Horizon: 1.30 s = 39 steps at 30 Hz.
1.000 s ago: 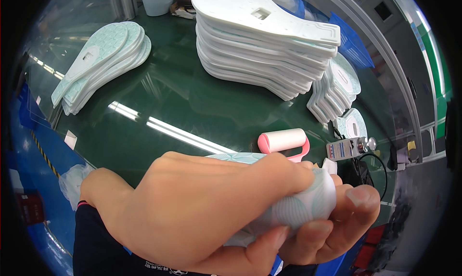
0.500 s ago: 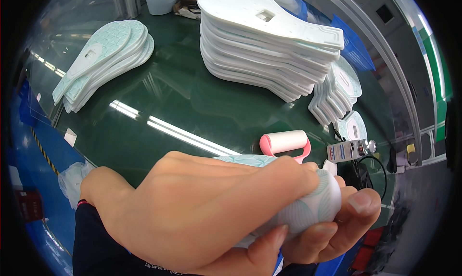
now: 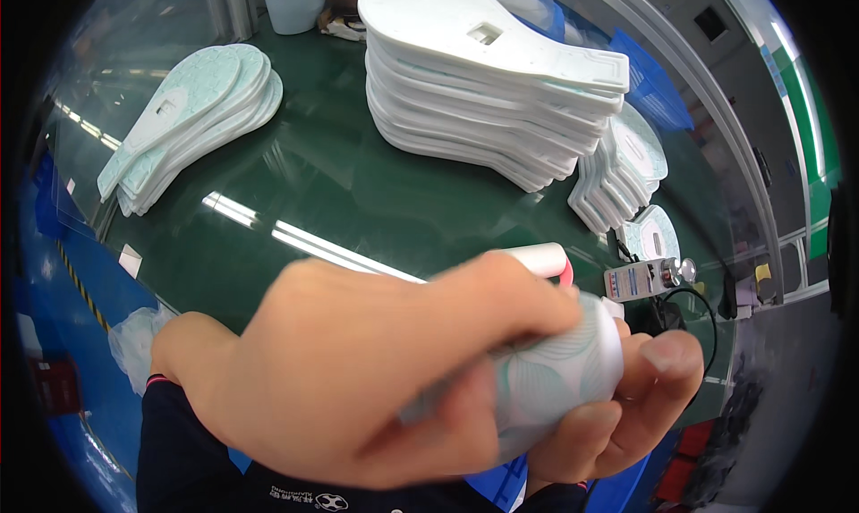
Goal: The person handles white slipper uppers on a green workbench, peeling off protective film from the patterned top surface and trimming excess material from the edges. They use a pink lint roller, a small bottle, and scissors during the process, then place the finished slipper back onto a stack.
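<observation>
A white, rounded piece with a teal leaf-line pattern (image 3: 559, 365) is held close in front of me, its right end smooth and curved. My left hand (image 3: 358, 361) reaches across from the left and is wrapped over the piece, its fingers slightly blurred. From the right, my right hand (image 3: 640, 401) grips the piece's far end with bent fingers. Much of the piece is hidden by my left hand. Just behind the hands lies a lint roller (image 3: 541, 259) with a white roll and pink handle, partly covered.
On the dark green table (image 3: 304, 182) stands a tall stack of white paddle-shaped panels (image 3: 483, 93). A smaller stack of patterned panels (image 3: 188, 119) lies at left. More curved pieces (image 3: 617, 173), a small labelled bottle (image 3: 640, 279) and a black cable (image 3: 711, 334) are at right.
My left hand has shifted up on the piece, its thumb drawing in, and now covers more of the lint roller. More of the piece's patterned side shows. The right hand has barely moved.
</observation>
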Available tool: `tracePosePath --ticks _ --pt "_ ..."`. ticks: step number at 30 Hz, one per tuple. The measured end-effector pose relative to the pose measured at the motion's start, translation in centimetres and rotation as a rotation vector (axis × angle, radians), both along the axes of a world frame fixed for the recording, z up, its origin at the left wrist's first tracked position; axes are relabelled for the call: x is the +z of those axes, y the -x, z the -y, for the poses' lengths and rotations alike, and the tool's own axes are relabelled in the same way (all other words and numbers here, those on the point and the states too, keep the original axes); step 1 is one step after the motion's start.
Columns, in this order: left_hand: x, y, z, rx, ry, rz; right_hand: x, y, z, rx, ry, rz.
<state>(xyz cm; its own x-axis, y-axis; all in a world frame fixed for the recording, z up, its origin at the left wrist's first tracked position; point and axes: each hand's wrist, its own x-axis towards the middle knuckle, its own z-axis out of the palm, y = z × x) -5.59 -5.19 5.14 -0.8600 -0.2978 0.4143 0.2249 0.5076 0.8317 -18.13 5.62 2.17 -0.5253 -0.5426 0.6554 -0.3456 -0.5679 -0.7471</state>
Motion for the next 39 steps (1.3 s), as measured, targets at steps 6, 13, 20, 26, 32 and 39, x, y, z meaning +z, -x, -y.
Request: tracePosePath --ticks 6,13,20,26,32,39 --pt "-0.2 2.9 2.6 0.359 -0.140 -0.251 2.8 2.9 0.1 0.254 -0.077 0.134" --pt "1.1 0.8 2.3 0.218 -0.425 -0.035 5.2 4.9 -0.5 0.355 -0.196 0.415" --pt "0.8 0.4 0.3 0.407 -0.475 -0.235 4.7 4.3 -2.3 0.129 -0.183 0.182" --pt "1.3 -0.9 -1.1 0.504 -0.420 -0.290 5.2 3.4 -2.9 0.101 -0.151 0.120" --pt "1.3 -1.0 -1.4 0.511 -0.443 -0.261 5.2 3.5 -3.2 0.106 -0.142 0.127" --pt "1.3 -1.2 -1.1 0.347 -0.378 -0.199 5.1 2.8 -2.2 -0.085 -0.164 -0.022"
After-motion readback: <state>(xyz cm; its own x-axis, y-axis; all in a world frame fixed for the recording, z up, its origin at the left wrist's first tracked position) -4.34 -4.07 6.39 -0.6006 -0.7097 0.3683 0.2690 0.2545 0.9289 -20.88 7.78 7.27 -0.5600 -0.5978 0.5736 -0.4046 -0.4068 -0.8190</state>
